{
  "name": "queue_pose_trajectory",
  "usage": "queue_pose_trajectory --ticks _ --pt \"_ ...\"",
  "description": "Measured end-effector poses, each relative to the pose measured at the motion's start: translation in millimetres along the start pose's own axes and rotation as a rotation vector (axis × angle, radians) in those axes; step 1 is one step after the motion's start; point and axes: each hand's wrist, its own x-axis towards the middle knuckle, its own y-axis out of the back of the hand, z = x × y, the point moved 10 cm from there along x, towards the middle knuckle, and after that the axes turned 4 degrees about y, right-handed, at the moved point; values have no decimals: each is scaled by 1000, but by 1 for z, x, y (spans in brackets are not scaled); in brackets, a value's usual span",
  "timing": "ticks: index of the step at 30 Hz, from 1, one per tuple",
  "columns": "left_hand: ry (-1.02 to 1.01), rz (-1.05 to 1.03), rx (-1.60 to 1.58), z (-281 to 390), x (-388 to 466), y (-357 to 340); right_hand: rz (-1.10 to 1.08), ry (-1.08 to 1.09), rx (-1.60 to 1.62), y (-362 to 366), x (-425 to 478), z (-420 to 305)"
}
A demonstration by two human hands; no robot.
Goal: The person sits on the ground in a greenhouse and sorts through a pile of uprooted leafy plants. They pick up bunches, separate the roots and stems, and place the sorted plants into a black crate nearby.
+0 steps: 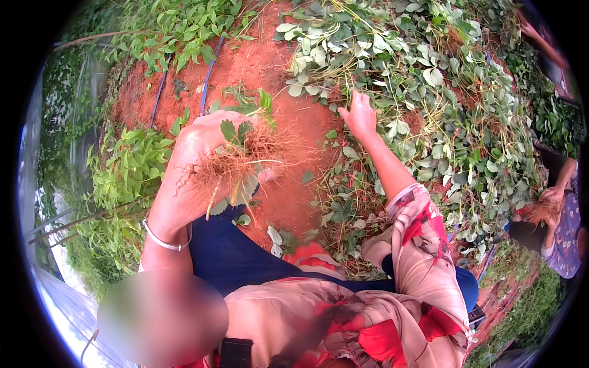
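Observation:
My left hand (202, 138), with a white bangle on its wrist, grips a bunch of bare-root plants (271, 142) in front of me. Their reddish-brown roots hang over the hand, and a few green leaves stick out; most of the fingers are hidden behind them. A broad heap of uprooted strawberry-like plants (432, 78), many with pale leaf undersides turned up, covers the ground ahead and to the right. At its near left edge is my right hand (361, 115), thumb apart from the fingers, with nothing visibly held. Its fingertips reach the stems and leaves.
Red soil (299, 124) lies between the heap and leafy green plants (124, 156) on the left. Blue tubing (211, 73) crosses the soil. At far right, a co-worker's hands (552, 202) hold a root bunch (543, 211); another person's arm (543, 43) shows above.

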Motion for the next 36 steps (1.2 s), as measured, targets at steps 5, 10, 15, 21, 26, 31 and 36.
queue_pose_trajectory --ticks 5,10,15,21,26,31,36 --pt "-93 -25 21 8 2 1 -238 -177 0 -50 19 78" --pt "-2 -43 37 -13 -8 8 -381 -422 827 0 -17 84" --pt "-53 25 12 -13 -15 15 -481 -551 976 51 -64 106" --pt "19 55 -122 -18 -19 15 -331 -504 376 69 -92 225" --pt "114 -88 -81 -40 -25 4 -402 -710 628 72 -104 234" --pt "1 5 107 -20 -29 12 -250 -738 736 121 -112 190" --pt "-41 -16 94 -14 -22 6 -300 -667 782 149 -124 179"
